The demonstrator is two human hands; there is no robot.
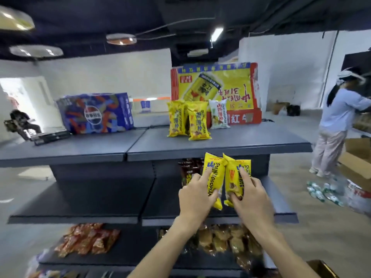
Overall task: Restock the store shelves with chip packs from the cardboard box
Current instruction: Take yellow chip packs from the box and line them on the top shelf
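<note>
Head view, shelf bay straight ahead.

- Your left grip (195,197) is closed round the lower half of one yellow chip pack (214,169), index finger laid up its front. Your right grip (254,199) holds a second yellow chip pack (232,175) the same way.
- Both packs are upright and touch side by side. They are in the air in front of the middle shelf (100,197), with their top seams just under the lip of the top shelf (230,145).
- Matching yellow packs (188,121) stand on the top shelf, a white pack (218,115) just beside them, all in front of a red-and-yellow drink carton (220,87). A blue Pepsi case (96,113) sits well apart to the left.
- Dark red packs (188,169) sit at the back of the middle shelf, behind your left grip.
- A cardboard box corner (323,267) shows low right; I cannot see what is in it.

Step in hand, as I judge it: placement, with two packs out of the box and not yet shelved. The matching stock suggests the top shelf, though the middle one is as near.

Next move: for the top shelf, lift both packs clear of the lip, then set them down upright beside the yellow group without knocking it over. Puffed bags topple easily, so seat each base flat before you let go.
</note>
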